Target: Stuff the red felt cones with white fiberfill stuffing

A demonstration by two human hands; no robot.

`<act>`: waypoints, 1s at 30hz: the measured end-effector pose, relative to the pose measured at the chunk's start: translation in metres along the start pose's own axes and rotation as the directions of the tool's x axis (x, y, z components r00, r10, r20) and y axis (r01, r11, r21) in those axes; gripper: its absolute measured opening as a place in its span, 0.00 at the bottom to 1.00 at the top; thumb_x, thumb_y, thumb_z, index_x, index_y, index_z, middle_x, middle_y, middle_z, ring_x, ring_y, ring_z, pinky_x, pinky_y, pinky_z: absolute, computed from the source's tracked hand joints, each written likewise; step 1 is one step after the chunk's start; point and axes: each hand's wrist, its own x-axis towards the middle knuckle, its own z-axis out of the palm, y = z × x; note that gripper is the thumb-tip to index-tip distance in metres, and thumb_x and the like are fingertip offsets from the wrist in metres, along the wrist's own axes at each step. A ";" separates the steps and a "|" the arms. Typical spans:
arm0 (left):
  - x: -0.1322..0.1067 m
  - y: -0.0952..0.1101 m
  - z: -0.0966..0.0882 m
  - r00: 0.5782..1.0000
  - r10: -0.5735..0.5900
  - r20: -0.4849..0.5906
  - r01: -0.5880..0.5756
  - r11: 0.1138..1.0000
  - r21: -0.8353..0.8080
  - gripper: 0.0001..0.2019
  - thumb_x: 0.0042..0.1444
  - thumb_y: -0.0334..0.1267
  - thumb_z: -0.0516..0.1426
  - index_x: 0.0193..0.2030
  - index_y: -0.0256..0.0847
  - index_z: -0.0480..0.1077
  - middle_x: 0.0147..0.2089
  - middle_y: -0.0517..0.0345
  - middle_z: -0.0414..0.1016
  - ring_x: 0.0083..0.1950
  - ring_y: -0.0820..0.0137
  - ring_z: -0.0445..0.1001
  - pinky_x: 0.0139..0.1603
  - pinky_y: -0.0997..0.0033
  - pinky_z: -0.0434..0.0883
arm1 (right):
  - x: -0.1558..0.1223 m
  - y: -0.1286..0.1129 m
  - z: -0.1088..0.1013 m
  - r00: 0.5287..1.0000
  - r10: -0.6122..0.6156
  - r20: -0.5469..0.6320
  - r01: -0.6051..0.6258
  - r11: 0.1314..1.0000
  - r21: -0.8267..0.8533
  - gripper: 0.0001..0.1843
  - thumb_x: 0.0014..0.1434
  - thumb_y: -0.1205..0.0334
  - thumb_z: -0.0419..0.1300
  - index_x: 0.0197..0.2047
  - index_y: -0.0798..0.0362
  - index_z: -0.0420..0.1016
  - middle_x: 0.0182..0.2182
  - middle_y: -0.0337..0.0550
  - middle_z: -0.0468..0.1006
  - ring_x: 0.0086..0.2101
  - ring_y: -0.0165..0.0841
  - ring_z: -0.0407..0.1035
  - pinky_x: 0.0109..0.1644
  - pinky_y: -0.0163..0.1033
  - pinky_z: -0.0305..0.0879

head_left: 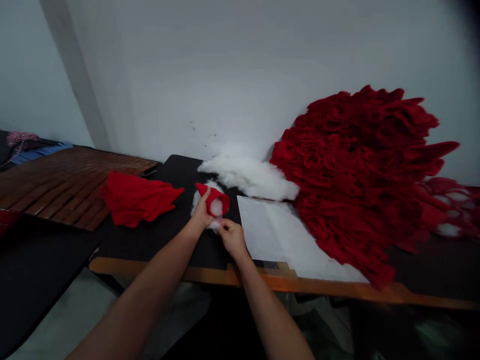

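Observation:
My left hand (pixel 202 212) grips a small red felt cone (pixel 215 196) whose open end shows white stuffing. My right hand (pixel 232 236) is pinched on a tuft of white stuffing (pixel 214 225) just below the cone's mouth. Both hands work over a black cloth-covered table (pixel 176 175) near its wooden front edge. A heap of white stuffing (pixel 247 175) lies just behind the hands, against the wall.
A large pile of red felt cones (pixel 360 175) fills the right of the table. A white paper sheet (pixel 277 232) lies beside my right hand. A smaller stack of flat red felt pieces (pixel 135 197) sits left. A brown slatted mat (pixel 63 182) covers the left surface.

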 end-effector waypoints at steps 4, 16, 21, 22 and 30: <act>-0.002 0.004 0.001 0.999 0.027 0.017 -0.027 0.999 -0.019 0.11 0.43 0.44 0.60 0.30 0.39 0.68 0.27 0.59 0.73 0.28 0.69 0.72 0.38 0.62 0.71 | -0.018 -0.009 -0.037 0.987 0.111 -0.115 -0.079 0.966 0.246 0.12 0.48 0.56 0.55 0.32 0.55 0.72 0.24 0.39 0.76 0.25 0.30 0.68 0.30 0.36 0.66; -0.048 -0.022 0.033 0.985 -0.038 0.166 0.022 0.995 0.092 0.08 0.48 0.39 0.57 0.29 0.34 0.69 0.28 0.56 0.75 0.28 0.74 0.72 0.34 0.76 0.70 | 0.012 -0.045 -0.014 0.889 -0.210 -0.406 0.063 0.936 -0.347 0.19 0.49 0.73 0.47 0.41 0.56 0.73 0.39 0.51 0.73 0.43 0.37 0.66 0.50 0.45 0.61; -0.047 -0.017 0.035 0.988 -0.030 0.151 0.022 0.998 0.056 0.10 0.49 0.42 0.56 0.30 0.35 0.70 0.28 0.57 0.75 0.27 0.73 0.73 0.35 0.74 0.70 | 0.004 -0.047 -0.021 0.943 -0.271 -0.193 0.172 0.893 -0.415 0.22 0.54 0.71 0.45 0.52 0.60 0.64 0.50 0.55 0.67 0.51 0.37 0.60 0.56 0.45 0.58; -0.047 -0.016 0.035 0.987 -0.028 0.156 0.022 0.999 0.037 0.11 0.50 0.43 0.56 0.30 0.35 0.70 0.28 0.57 0.75 0.28 0.73 0.73 0.35 0.74 0.71 | -0.002 -0.048 -0.025 0.939 -0.299 -0.171 0.203 0.881 -0.426 0.22 0.55 0.71 0.44 0.53 0.61 0.63 0.52 0.55 0.64 0.53 0.37 0.58 0.56 0.45 0.57; -0.059 -0.026 0.038 0.970 -0.129 0.208 0.110 0.989 0.101 0.11 0.50 0.41 0.55 0.31 0.34 0.70 0.29 0.54 0.75 0.30 0.71 0.74 0.36 0.73 0.71 | -0.003 -0.041 -0.022 0.930 -0.337 -0.150 0.191 0.788 -0.585 0.20 0.49 0.76 0.44 0.41 0.59 0.71 0.38 0.52 0.72 0.42 0.38 0.64 0.48 0.44 0.63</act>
